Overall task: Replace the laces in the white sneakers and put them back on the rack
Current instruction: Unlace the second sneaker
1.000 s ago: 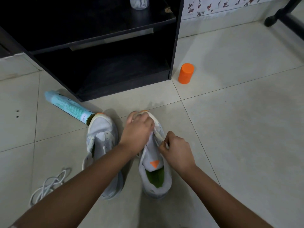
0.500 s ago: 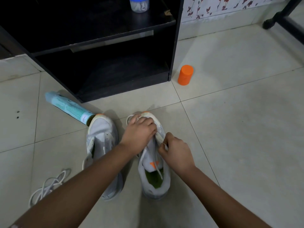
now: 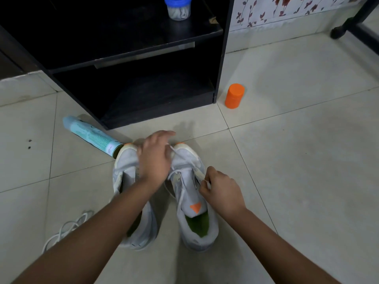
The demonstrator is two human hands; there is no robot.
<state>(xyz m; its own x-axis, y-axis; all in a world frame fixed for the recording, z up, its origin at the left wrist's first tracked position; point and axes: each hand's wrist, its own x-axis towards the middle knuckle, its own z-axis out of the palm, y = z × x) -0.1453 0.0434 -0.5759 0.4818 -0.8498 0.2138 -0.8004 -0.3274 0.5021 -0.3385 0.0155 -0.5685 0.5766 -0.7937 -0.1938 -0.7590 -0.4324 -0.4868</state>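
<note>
Two white sneakers stand side by side on the tiled floor, toes toward the black rack [image 3: 219, 58]. The right sneaker [image 3: 190, 193] has an orange triangle on its tongue and a green insole. My right hand [image 3: 222, 190] pinches a white lace [image 3: 206, 181] at the eyelets on its right side. My left hand [image 3: 154, 158], blurred, hovers over the gap between the toes, fingers stretched forward. A strand of lace [image 3: 174, 151] runs from under its thumb side down to the right sneaker. My left forearm crosses the left sneaker [image 3: 126, 160].
A loose white lace [image 3: 65, 228] lies coiled on the floor at the left. A light blue spray can [image 3: 92, 136] lies by the left sneaker's toe. An orange bottle [image 3: 234, 96] stands right of the rack. A blue-lidded jar [image 3: 178, 8] sits on the rack's shelf.
My left hand has lifted off the right sneaker's toe and swung forward and left, drawing a lace strand out. My right hand stays at the eyelets.
</note>
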